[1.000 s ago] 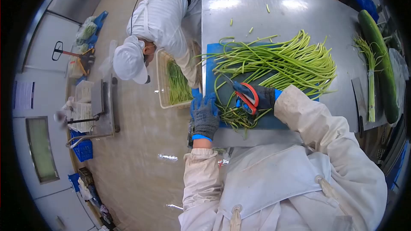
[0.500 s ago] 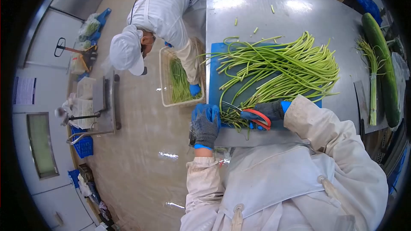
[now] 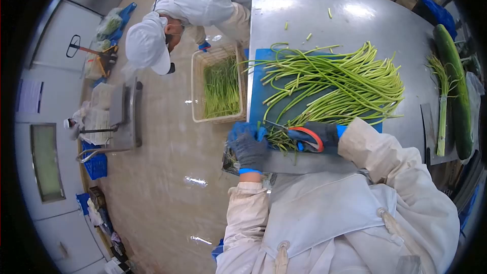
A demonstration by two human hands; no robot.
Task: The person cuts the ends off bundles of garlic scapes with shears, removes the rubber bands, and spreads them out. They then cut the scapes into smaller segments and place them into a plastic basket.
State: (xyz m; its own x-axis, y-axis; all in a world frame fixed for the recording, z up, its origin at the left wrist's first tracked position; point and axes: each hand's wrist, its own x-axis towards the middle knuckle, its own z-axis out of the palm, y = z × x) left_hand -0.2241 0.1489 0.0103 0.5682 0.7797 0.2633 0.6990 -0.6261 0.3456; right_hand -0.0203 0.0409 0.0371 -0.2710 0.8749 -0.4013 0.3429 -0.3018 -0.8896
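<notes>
- The green stems (image 3: 350, 78) lie in a loose heap just beyond your hands, on the blue board (image 3: 256, 99); their long axis runs mostly sideways across your front, bending towards you at the right end.
- Your right hand (image 3: 327, 133) is the nearer one, directly below the heap's near edge; your left hand (image 3: 248, 146) sits off its left end.
- Short, dark trimmings (image 3: 284, 143) lie in the gap between your two hands.
- Your right hand is wrapped around the red-handled scissors (image 3: 318, 142), whose blades point leftward at your left fingertips; their opening is too small to tell.
- Your left hand is bent at the desk's near-left corner, its fingertips just beside a curved stem; you cannot tell from here whether they pinch it.
- Well right of your right hand, on the metal desk (image 3: 314, 12), lie a knife (image 3: 428, 124), a tied bundle (image 3: 442, 122) and a long green gourd (image 3: 460, 101), all pointing roughly away from you.
- Beyond your left hand, off the desk's left side, stands a pale crate (image 3: 193, 89) of thin greens, with a co-worker's blue-gloved hand (image 3: 204, 46) at its far side.
</notes>
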